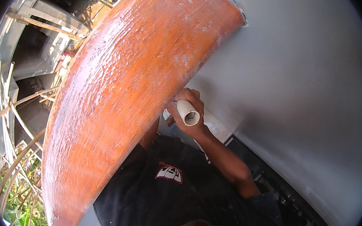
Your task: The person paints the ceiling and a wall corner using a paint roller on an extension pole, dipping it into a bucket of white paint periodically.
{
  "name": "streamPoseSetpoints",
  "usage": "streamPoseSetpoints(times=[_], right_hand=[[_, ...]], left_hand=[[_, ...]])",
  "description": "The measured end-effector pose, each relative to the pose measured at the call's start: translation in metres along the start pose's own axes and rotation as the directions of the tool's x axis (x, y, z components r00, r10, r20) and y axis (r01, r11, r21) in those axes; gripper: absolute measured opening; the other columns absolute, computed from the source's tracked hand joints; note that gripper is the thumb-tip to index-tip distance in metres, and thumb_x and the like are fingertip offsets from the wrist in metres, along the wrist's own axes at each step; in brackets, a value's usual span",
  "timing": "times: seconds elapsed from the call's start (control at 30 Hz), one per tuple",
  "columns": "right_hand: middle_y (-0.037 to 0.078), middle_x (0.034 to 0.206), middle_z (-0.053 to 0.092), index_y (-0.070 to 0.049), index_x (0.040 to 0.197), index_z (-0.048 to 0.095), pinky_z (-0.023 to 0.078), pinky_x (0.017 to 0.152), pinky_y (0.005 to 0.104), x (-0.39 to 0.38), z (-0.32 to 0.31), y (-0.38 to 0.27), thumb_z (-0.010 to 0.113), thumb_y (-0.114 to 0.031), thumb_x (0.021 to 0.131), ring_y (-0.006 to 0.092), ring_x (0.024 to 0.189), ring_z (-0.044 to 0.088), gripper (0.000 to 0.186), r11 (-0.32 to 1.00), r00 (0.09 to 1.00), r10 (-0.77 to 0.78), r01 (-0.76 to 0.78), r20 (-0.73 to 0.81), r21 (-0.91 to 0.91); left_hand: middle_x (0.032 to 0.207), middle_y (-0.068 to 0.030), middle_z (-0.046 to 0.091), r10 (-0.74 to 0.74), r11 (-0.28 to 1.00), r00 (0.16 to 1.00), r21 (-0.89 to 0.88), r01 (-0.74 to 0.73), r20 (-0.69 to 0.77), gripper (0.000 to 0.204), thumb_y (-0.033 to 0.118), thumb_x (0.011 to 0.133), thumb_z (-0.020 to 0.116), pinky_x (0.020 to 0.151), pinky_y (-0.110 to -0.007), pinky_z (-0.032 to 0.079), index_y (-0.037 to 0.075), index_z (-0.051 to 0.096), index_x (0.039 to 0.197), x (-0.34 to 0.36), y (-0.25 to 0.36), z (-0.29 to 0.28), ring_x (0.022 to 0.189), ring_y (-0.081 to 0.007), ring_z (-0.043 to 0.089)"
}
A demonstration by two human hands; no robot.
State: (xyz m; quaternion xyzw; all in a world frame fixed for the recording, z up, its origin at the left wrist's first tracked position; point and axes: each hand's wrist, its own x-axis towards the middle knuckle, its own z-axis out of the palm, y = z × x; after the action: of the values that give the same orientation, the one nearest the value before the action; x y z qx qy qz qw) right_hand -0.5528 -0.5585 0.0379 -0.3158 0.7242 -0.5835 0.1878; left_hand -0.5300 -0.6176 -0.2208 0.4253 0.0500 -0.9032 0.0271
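Note:
My right hand (193, 100) is closed round a pale hollow tube (188, 113), whose open round end points up towards me. The rest of the tube runs out of sight below the hand and behind a long orange-brown panel (127, 77) with wood-like streaks. Glossy, wet-looking patches cover its left side, and whitish smears mark its upper end. My right hand is close by the panel's right edge; I cannot tell whether they touch. A short stretch of my left arm (149, 135) shows under that edge, and the panel hides my left hand.
A smooth grey wall (306, 81) fills the right side. Along its lower edge runs a dark frame-like structure (286, 193). Bamboo poles (15, 114), concrete openings and green plants (24, 198) lie far below on the left, beyond the panel.

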Motion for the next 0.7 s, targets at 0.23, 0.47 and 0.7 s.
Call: streamPoseSetpoints(times=[0.23,0.47,0.7], right_hand=[[0.004,0.083,0.063,-0.009,0.094,0.06,0.039,0.081,0.0361,0.011,-0.002,-0.001,0.076,-0.004,0.077,0.0205,0.082,0.055,0.023,0.977,0.988,-0.147,0.151,0.04,-0.151],[0.003,0.083,0.063,-0.009,0.091,0.059,0.039,0.082,0.0356,0.016,-0.002,-0.004,0.076,-0.004,0.076,0.0204,0.077,0.052,0.023,0.974,0.988,-0.144,0.151,0.051,-0.17],[0.003,0.08,0.064,-0.009,0.088,0.055,0.041,0.079,0.0338,-0.01,-0.014,-0.039,0.076,-0.008,0.08,0.0188,0.076,0.058,0.023,0.996,0.995,-0.068,0.064,-0.076,-0.064]], left_hand=[[0.074,-0.0093,0.055,0.011,1.0,1.0,0.005,-0.011,-0.007,0.031,0.036,0.095,0.045,0.066,-0.039,0.052,0.006,0.052,0.089,0.002,0.001,-0.001,0.068,-0.0225,0.057],[0.074,-0.0094,0.055,0.015,1.0,1.0,0.011,-0.015,-0.01,0.032,0.036,0.095,0.045,0.066,-0.039,0.052,0.006,0.052,0.09,-0.006,-0.001,0.004,0.068,-0.0223,0.057],[0.075,-0.0094,0.055,0.032,0.999,0.999,0.037,-0.031,-0.027,0.033,0.037,0.095,0.045,0.066,-0.039,0.052,0.005,0.052,0.09,-0.011,0.0,0.0,0.068,-0.0222,0.057]])
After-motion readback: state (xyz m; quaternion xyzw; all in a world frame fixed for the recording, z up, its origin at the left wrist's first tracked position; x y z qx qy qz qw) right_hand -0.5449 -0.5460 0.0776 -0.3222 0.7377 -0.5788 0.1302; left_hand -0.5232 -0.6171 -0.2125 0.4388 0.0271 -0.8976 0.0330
